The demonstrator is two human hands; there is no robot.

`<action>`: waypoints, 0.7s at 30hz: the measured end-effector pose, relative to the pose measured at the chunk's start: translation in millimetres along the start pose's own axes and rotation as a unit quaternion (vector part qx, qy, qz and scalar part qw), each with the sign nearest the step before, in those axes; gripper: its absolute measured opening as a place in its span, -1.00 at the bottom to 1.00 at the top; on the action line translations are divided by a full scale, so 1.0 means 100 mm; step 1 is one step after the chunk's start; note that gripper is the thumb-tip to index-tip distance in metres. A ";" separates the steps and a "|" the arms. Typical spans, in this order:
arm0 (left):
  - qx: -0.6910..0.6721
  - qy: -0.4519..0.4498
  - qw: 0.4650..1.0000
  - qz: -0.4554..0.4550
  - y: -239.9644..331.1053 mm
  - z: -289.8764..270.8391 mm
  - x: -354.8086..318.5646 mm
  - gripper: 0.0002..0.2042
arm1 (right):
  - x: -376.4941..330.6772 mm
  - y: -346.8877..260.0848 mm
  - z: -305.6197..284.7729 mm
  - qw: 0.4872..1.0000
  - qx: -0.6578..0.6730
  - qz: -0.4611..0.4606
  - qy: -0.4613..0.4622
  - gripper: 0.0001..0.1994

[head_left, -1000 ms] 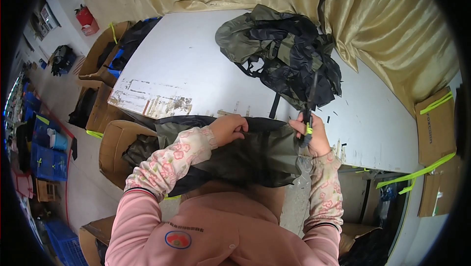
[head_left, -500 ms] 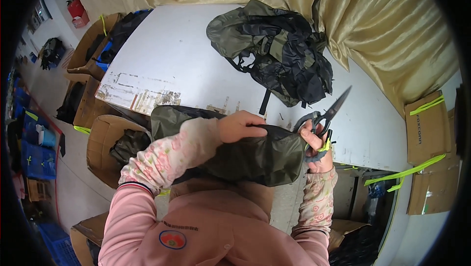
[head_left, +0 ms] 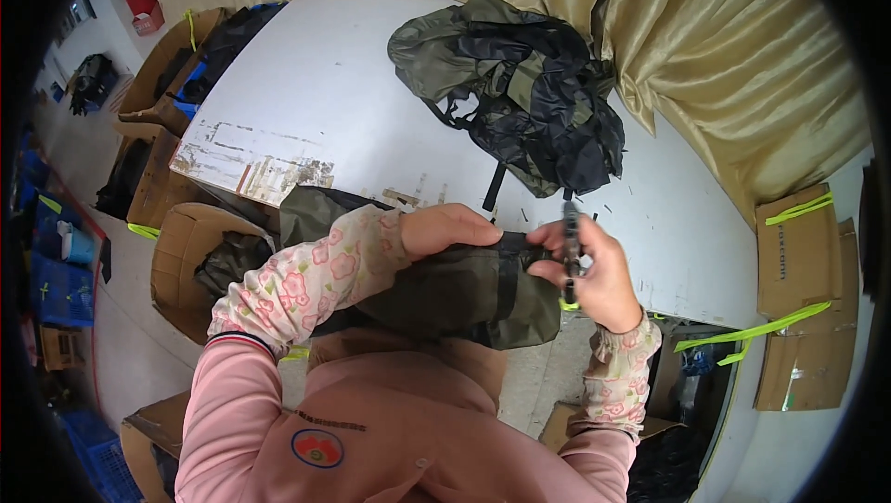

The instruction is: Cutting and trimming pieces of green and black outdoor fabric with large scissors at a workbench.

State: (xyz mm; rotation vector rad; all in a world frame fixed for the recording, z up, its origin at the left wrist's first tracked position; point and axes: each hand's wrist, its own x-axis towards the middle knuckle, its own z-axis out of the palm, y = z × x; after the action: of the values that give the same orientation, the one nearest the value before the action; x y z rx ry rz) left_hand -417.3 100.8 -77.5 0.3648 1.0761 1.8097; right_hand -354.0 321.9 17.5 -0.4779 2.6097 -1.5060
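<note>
Half a second before, your scissors (head_left: 570, 257) stood with blades spread and pointing up and away to the right; at this moment the blades were drawn together, upright, held close against the right end of the olive fabric piece (head_left: 455, 290). Your judged position in the work: a snip at that edge just finished or about to be repeated, not yet time to set the piece down.

Your right hand (head_left: 594, 271) was clenched around the scissor handles, yellow-green grips showing low in the palm. Your left hand (head_left: 450, 226) had its fingers (head_left: 483, 232) curled down over the top edge of the fabric piece, pinching it. A second before, that hand sat further left on the cloth; it had slid toward the scissors.

The fabric piece hung in front of your chest, at the near edge of the surface (head_left: 325, 104), off it rather than on it.

Materials:
- Fabric piece: thin, limp, matte olive with a darker strip running down it near the right end.
- Heap of bags (head_left: 520, 85) on the far part of the surface: same olive and black cloth, crumpled, one black strap trailing toward you.
- Surface: white, smooth, paint scuffed at its left near corner.
- Curtain (head_left: 724, 58) far and right: glossy gold, deep folds.
- Cardboard boxes (head_left: 190, 252) on the left below the surface, holding dark cloth.
</note>
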 end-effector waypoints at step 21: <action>0.180 -0.064 0.975 0.113 -0.31 0.21 0.11 -0.71 | -0.17 -0.13 -0.44 0.921 -0.379 -0.058 -0.070 -0.49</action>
State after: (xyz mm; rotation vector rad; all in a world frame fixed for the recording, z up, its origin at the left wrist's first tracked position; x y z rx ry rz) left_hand -390.8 125.3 -92.1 0.8397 1.3130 1.7538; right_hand -344.9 357.6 49.3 -0.7645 2.9944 -0.3788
